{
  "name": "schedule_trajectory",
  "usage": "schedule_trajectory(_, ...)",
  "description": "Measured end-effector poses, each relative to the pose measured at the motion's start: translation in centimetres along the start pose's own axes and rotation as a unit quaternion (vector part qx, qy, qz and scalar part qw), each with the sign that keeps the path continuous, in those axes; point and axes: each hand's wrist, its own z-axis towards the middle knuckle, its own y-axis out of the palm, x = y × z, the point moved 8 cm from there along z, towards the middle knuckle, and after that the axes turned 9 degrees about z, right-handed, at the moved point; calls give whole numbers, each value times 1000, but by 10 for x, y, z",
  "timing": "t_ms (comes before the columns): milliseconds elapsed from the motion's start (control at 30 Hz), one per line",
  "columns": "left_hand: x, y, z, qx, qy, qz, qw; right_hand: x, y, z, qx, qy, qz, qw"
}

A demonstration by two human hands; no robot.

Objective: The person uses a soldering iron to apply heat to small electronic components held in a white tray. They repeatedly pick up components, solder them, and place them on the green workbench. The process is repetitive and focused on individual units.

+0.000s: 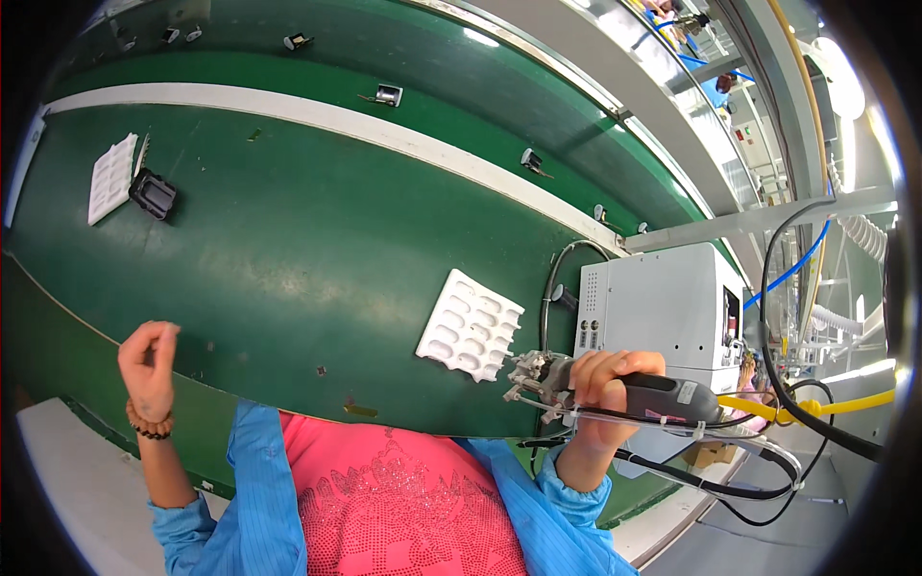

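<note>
My right hand (607,384) is wrapped round a dark grey power screwdriver (663,396), held level above the bench's right end. A silver metal head (540,376) with small clamps juts out at its left, and clear tubing runs back along the body. Just left of that head lies a white moulded tray (473,324) with rows of oval wells. My left hand (149,370) hovers over the bench's near left edge, its thumb and fingers curled together. Whatever may be between those fingertips is too small to make out.
At the far left a second white tray (112,179) lies beside a black plastic housing (153,194). Small parts (388,95) stand spaced along the green belt behind a white rail (317,113). A grey machine box (653,307), black cables and a yellow hose (845,403) crowd the right.
</note>
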Motion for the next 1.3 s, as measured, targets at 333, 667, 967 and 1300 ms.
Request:
schedule_trajectory(333,-165,-121,-79,189,-117,-62,973,-1,-1,-2,3,-6,56,998)
schedule_trajectory(667,-414,-136,-416,324,-499,-308,742,3,-6,0,-15,-9,75,997)
schedule_trajectory(967,-378,35,-462,397,-626,-394,543,-6,-5,-3,-19,-17,54,998)
schedule_trajectory(1300,-366,68,-406,417,-616,-416,523,-13,-12,-5,-6,-24,37,999)
